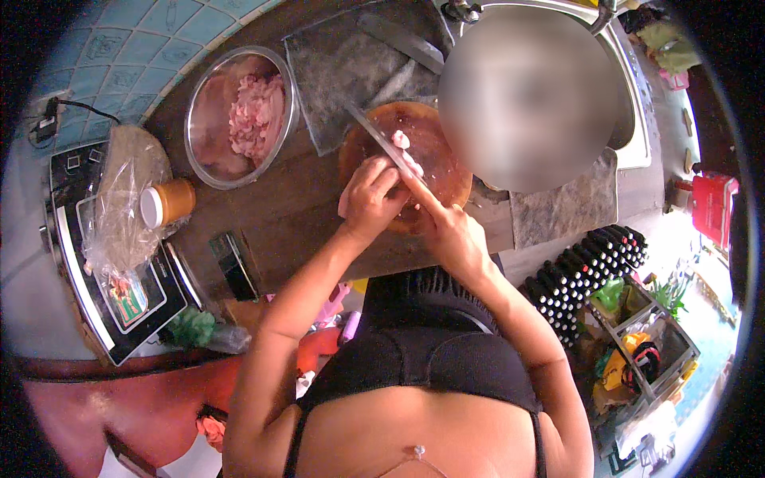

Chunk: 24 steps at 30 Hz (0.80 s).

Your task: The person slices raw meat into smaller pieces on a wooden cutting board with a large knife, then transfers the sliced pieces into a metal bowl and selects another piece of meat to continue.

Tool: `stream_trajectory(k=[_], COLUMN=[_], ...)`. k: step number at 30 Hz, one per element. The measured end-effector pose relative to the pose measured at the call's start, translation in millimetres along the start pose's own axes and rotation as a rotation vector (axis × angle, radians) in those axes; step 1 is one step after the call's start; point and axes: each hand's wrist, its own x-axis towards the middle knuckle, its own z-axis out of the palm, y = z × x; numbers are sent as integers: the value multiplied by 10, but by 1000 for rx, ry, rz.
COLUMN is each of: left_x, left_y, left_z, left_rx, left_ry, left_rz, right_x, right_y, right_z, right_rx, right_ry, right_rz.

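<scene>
My right hand (454, 239) grips a knife (374, 131), its index finger stretched along it, with the blade angled up-left over a round wooden board (446, 159). My left hand (373, 195) is curled on pale pink meat (347, 203) at the board's left side, just left of the blade. Small cut pieces (400, 139) lie on the board beside the knife. A steel bowl (194, 119) of pink meat chunks stands left of the board. Behind the board a dark mat (319, 72) holds another flat dark tool (402, 44).
A sink rim (637, 119) shows at right, partly behind a blurred area. A second mat (558, 215) lies below it. At left are a stove (131, 334), plastic bag (119, 223), orange jar (175, 199) and phone (235, 267). Dark bottles (582, 267) and a rack (645, 342) sit lower right.
</scene>
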Motion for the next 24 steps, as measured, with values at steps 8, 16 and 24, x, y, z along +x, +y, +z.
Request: stream_trajectory(k=[8, 16, 24], left_x=[-29, -22, -7], left_y=[-83, -88, -73], left_z=[14, -58, -53], left_rx=[40, -44, 52], left_ry=[21, -2, -22], left_rz=[11, 91, 76], right_x=[-613, -532, -840], right_y=[283, 223, 165], right_z=[-255, -318, -171], right_rx=[-25, 7, -48], right_ry=[-106, 50, -14], right_rz=[50, -38, 49])
